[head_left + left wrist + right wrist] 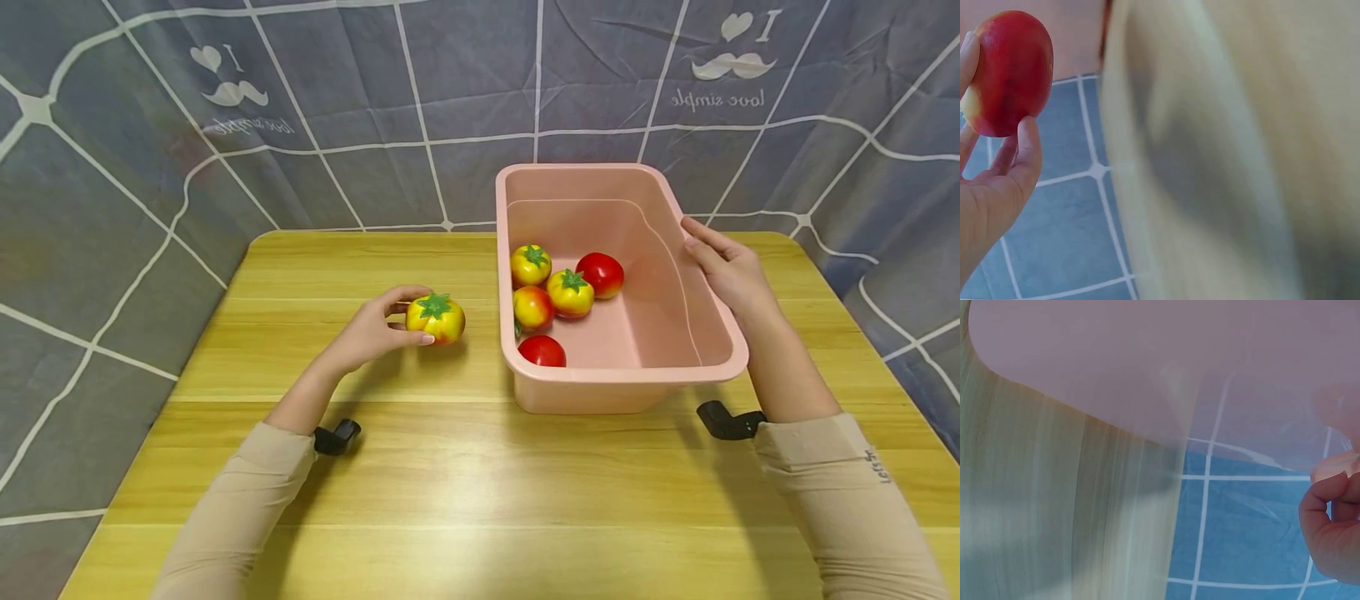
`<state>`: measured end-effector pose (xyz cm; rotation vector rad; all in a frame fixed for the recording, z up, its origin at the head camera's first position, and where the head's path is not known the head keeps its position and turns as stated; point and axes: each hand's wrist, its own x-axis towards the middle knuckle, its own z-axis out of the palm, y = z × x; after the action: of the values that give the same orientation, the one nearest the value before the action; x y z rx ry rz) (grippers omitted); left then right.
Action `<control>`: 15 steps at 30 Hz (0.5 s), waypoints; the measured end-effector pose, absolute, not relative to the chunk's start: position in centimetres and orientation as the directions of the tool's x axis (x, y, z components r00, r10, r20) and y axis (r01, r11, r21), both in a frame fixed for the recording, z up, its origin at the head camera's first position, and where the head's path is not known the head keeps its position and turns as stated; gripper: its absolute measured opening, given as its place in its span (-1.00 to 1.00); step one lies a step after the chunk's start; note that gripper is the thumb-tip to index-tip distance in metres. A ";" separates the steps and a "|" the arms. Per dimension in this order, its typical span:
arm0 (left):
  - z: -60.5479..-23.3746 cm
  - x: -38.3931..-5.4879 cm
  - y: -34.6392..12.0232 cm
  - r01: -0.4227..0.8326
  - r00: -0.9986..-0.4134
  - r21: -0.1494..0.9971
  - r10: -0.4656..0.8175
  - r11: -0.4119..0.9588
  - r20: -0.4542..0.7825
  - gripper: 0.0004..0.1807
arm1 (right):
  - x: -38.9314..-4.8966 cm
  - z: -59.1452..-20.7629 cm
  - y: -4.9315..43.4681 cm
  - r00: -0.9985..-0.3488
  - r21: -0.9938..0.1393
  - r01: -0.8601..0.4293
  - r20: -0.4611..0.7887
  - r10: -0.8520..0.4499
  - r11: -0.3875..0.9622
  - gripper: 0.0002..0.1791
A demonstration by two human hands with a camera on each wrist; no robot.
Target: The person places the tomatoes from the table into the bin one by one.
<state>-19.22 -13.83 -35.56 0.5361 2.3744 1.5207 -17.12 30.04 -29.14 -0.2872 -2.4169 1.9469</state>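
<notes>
In the head view, my left hand (378,327) holds a yellow and red toy tomato (444,323) with a green leafy top, thumb on the near side and fingers on the far side. The left wrist view shows the red side of this tomato (1013,72). A pink plastic bin (630,377) is to its right. My right hand (735,271) grips the bin's right rim, thumb inside. Several toy tomatoes lie toward the bin's left side, among them a yellow one (570,296) and a red one (600,275). The bin appears tilted to the left.
Beneath is a light wooden table (450,483). A grey-blue curtain (480,100) with white lines hangs behind and at both sides. Black wrist mounts (337,437) stick out from both sleeves.
</notes>
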 end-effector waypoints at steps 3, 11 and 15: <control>-34.7 -19.5 -13.7 0.162 -0.901 0.918 0.433 0.363 -0.012 -0.29 | -17.1 -29.1 30.0 -0.983 -0.967 0.127 -0.093 0.157 0.222 -0.38; -32.2 -20.2 -12.9 0.182 -0.922 0.919 0.386 0.350 0.036 -0.30 | -17.2 -29.3 30.2 -0.985 -0.986 0.110 -0.091 0.146 0.128 -0.43; -31.1 -20.3 -12.3 0.184 -0.933 0.913 0.358 0.363 0.045 -0.29 | -17.2 -29.3 30.1 -0.985 -0.986 0.110 -0.092 0.145 0.125 -0.42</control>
<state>-20.30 -12.27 -31.10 0.4928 2.4564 1.6137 -17.20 30.12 -29.26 -0.2646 -2.3362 2.0436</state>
